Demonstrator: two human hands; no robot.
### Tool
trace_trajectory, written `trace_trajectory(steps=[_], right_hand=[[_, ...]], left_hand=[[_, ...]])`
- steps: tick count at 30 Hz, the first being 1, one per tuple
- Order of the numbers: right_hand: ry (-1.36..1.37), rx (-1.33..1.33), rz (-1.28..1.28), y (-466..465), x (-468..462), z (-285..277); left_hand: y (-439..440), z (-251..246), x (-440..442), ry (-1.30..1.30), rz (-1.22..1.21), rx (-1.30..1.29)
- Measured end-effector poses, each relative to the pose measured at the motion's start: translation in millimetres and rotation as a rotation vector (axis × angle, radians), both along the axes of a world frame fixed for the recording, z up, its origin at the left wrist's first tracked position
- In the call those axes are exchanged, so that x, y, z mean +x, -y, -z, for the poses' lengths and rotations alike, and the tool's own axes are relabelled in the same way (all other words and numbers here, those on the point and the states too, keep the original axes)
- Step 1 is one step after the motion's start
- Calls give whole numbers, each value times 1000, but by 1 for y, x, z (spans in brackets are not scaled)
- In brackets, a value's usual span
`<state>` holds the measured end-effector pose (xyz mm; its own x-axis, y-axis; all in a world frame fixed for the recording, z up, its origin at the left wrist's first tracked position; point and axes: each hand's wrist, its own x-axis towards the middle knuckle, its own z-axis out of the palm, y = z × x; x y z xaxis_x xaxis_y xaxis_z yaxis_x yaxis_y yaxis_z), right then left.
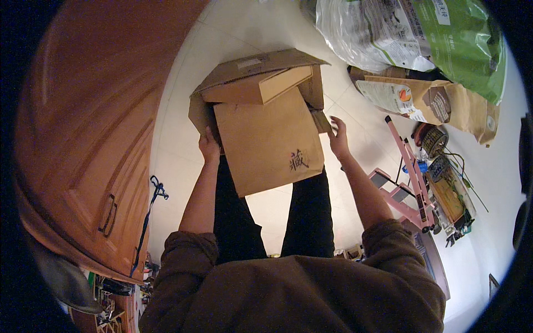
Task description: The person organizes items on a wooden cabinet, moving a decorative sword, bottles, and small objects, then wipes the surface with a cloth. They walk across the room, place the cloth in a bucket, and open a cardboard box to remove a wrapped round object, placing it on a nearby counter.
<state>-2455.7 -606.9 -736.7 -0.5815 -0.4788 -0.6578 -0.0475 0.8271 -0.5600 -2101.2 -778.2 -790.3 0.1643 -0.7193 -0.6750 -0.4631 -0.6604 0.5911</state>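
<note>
An open cardboard box (256, 66) is in front of my legs, its flaps spread outward. Inside its upper part rests a smaller kraft cardboard box (239, 88), tilted. Over the near part lies a flat kraft-paper package (266, 141) with a dark written character near its lower right corner. My left hand (209, 145) grips the cardboard box's left side, its fingers partly hidden by the cardboard. At the right, my right hand (339, 137) is beside a side flap (320, 121), fingers apart and slightly blurred. Its fingertips are close to the flap's edge; contact is hard to make out.
A wooden cabinet (95, 137) with a metal handle borders the left; a dark cord (144, 224) hangs beside it. Green-and-white plastic packaging (462, 45) and a brown paper bag (462, 102) occupy the upper right. Below them are a pink folding frame (410, 179) and planters (447, 189).
</note>
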Motion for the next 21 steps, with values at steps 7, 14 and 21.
trace_trajectory(steps=[7, 14, 21], right_hand=[[1042, 60, 875, 21, 47, -64], [194, 177, 28, 40, 4, -60], [176, 535, -347, 95, -17, 3]], left_hand=[[10, -13, -1, -305, -151, 197], [37, -116, -34, -696, -379, 728], [56, -110, -51, -350, -572, 866]])
